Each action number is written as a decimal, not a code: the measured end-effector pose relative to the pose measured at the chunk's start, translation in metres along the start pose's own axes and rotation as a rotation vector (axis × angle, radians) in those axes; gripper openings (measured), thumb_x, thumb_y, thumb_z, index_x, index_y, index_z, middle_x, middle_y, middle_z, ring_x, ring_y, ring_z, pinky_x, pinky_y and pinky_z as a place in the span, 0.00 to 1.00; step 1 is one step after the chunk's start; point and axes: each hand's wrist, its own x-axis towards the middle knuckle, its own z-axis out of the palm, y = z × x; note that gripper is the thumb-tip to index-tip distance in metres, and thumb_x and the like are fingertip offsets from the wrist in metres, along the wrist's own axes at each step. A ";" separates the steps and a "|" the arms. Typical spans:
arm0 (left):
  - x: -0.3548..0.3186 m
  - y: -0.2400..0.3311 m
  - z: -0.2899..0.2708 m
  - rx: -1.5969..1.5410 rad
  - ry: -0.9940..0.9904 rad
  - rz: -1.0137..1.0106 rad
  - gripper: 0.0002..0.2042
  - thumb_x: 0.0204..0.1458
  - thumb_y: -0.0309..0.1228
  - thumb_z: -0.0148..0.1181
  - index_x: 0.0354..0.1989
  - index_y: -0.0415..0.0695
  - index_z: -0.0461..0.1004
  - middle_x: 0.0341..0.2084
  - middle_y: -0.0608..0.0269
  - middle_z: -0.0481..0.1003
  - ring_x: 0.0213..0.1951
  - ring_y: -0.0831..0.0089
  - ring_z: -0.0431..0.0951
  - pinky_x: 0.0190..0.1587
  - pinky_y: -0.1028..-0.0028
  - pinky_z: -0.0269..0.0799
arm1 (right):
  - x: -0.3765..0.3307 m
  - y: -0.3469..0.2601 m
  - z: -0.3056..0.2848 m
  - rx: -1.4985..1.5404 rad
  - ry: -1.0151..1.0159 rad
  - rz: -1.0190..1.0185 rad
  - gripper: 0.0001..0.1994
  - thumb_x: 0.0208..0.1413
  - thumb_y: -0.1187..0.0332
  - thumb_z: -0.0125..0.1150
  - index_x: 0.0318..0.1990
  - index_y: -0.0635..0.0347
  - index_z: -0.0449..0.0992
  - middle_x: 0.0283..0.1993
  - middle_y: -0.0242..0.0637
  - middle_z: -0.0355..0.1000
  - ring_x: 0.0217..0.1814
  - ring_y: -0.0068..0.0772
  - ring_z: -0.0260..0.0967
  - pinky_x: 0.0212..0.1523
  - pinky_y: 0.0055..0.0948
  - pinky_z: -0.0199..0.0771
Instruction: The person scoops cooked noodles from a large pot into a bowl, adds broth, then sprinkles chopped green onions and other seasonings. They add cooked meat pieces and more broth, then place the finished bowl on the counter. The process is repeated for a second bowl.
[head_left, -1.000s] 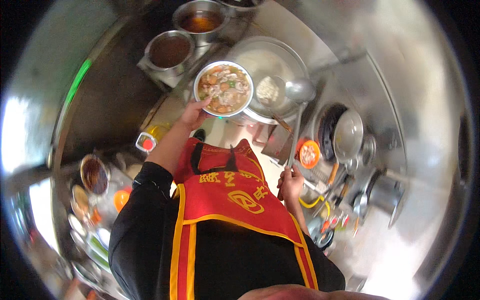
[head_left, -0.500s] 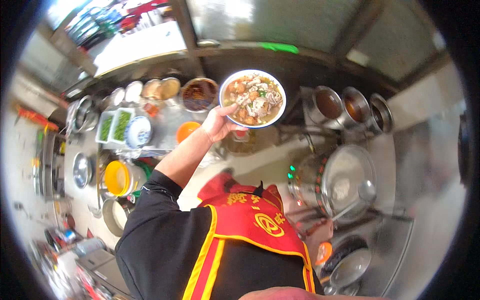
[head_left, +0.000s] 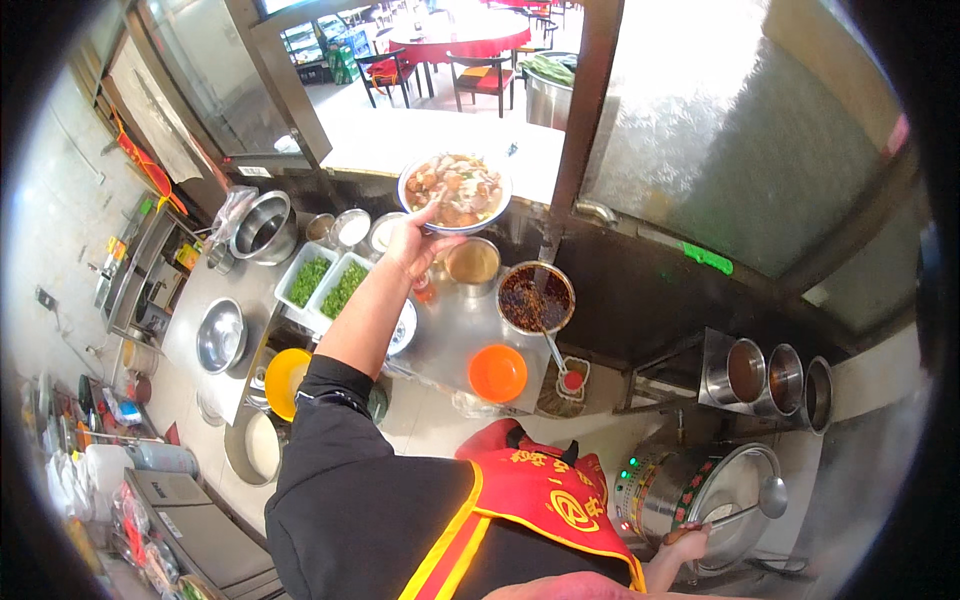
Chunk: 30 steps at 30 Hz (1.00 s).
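Note:
In my left hand (head_left: pixel 415 248) is a white bowl (head_left: pixel 457 192) with a blue rim, filled with soup, meat pieces and green bits. My thumb lies over its near edge, and the fingers underneath are mostly hidden. The bowl is up in the air before the white sill (head_left: pixel 370 140) of an open window. Low on the right, my right hand (head_left: pixel 688 545) grips the handle of a ladle (head_left: pixel 772 497), whose round head lies over a steel pot (head_left: pixel 745 455) of pale broth.
On the steel counter stand a pot of dark red chilli sauce (head_left: pixel 535 298), an orange bowl (head_left: pixel 498 374), tubs of chopped greens (head_left: pixel 342 287) and a steel basin (head_left: pixel 221 336). Several steel pots (head_left: pixel 746 372) line the right side. Beyond the window are chairs and a red-covered table (head_left: pixel 460 42).
My view has swung left, bringing the window opening into the middle. The soup bowl has gone left, from above the dark wall to the white sill. My right hand on the ladle shows more clearly.

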 end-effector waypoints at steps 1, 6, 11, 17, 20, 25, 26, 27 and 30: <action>0.016 0.012 -0.014 -0.004 0.014 0.014 0.26 0.70 0.35 0.47 0.70 0.30 0.57 0.62 0.35 0.69 0.59 0.40 0.76 0.52 0.49 0.86 | -0.006 -0.003 0.006 -0.001 0.003 -0.001 0.15 0.67 0.64 0.52 0.26 0.57 0.66 0.22 0.30 0.63 0.21 0.27 0.60 0.23 0.30 0.60; 0.078 0.041 -0.059 -0.036 0.095 0.068 0.25 0.70 0.34 0.46 0.69 0.31 0.58 0.62 0.34 0.69 0.59 0.39 0.75 0.53 0.43 0.83 | -0.019 -0.004 0.023 -0.034 0.013 -0.035 0.17 0.69 0.60 0.52 0.26 0.55 0.66 0.22 0.28 0.62 0.21 0.25 0.58 0.24 0.29 0.60; 0.108 0.060 -0.081 -0.051 0.152 0.128 0.24 0.71 0.35 0.46 0.71 0.36 0.57 0.63 0.38 0.67 0.61 0.41 0.74 0.53 0.39 0.83 | -0.011 -0.003 0.021 -0.054 0.031 -0.065 0.17 0.69 0.59 0.54 0.27 0.55 0.66 0.22 0.27 0.61 0.21 0.24 0.59 0.23 0.29 0.61; 0.132 0.074 -0.092 -0.087 0.159 0.106 0.25 0.70 0.35 0.49 0.72 0.40 0.56 0.65 0.39 0.66 0.62 0.40 0.73 0.51 0.39 0.84 | -0.009 -0.009 0.026 -0.041 0.028 -0.082 0.17 0.69 0.59 0.52 0.26 0.55 0.66 0.20 0.28 0.60 0.19 0.25 0.58 0.22 0.29 0.59; 0.145 0.077 -0.093 -0.091 0.144 0.088 0.26 0.70 0.36 0.50 0.72 0.38 0.56 0.64 0.38 0.67 0.61 0.39 0.74 0.50 0.43 0.85 | -0.012 -0.011 0.029 -0.056 0.000 -0.099 0.18 0.69 0.59 0.53 0.25 0.55 0.66 0.19 0.29 0.60 0.18 0.25 0.57 0.21 0.29 0.59; 0.158 0.082 -0.088 0.043 0.061 -0.027 0.26 0.71 0.38 0.50 0.70 0.33 0.58 0.57 0.35 0.73 0.54 0.35 0.78 0.46 0.58 0.89 | 0.002 0.000 0.023 -0.112 0.083 -0.117 0.18 0.70 0.59 0.53 0.26 0.56 0.68 0.20 0.28 0.62 0.18 0.25 0.57 0.20 0.30 0.59; 0.161 0.081 -0.086 0.062 0.060 -0.033 0.26 0.71 0.38 0.51 0.70 0.33 0.58 0.57 0.34 0.73 0.54 0.35 0.78 0.46 0.58 0.89 | 0.008 0.002 0.021 -0.126 0.083 -0.117 0.18 0.71 0.59 0.53 0.26 0.57 0.68 0.20 0.28 0.62 0.18 0.25 0.57 0.20 0.30 0.59; 0.166 0.081 -0.083 0.087 0.052 -0.022 0.26 0.71 0.38 0.51 0.70 0.33 0.58 0.57 0.34 0.72 0.54 0.34 0.78 0.46 0.58 0.89 | 0.013 0.005 0.017 -0.129 0.114 -0.078 0.17 0.70 0.59 0.54 0.28 0.58 0.70 0.20 0.29 0.63 0.18 0.26 0.59 0.19 0.30 0.59; 0.176 0.083 -0.081 0.155 0.050 0.043 0.27 0.67 0.39 0.57 0.69 0.37 0.60 0.57 0.41 0.73 0.55 0.42 0.78 0.49 0.57 0.88 | 0.015 0.014 0.001 -0.237 0.055 -0.118 0.17 0.69 0.58 0.57 0.30 0.60 0.71 0.21 0.31 0.65 0.18 0.27 0.61 0.18 0.32 0.59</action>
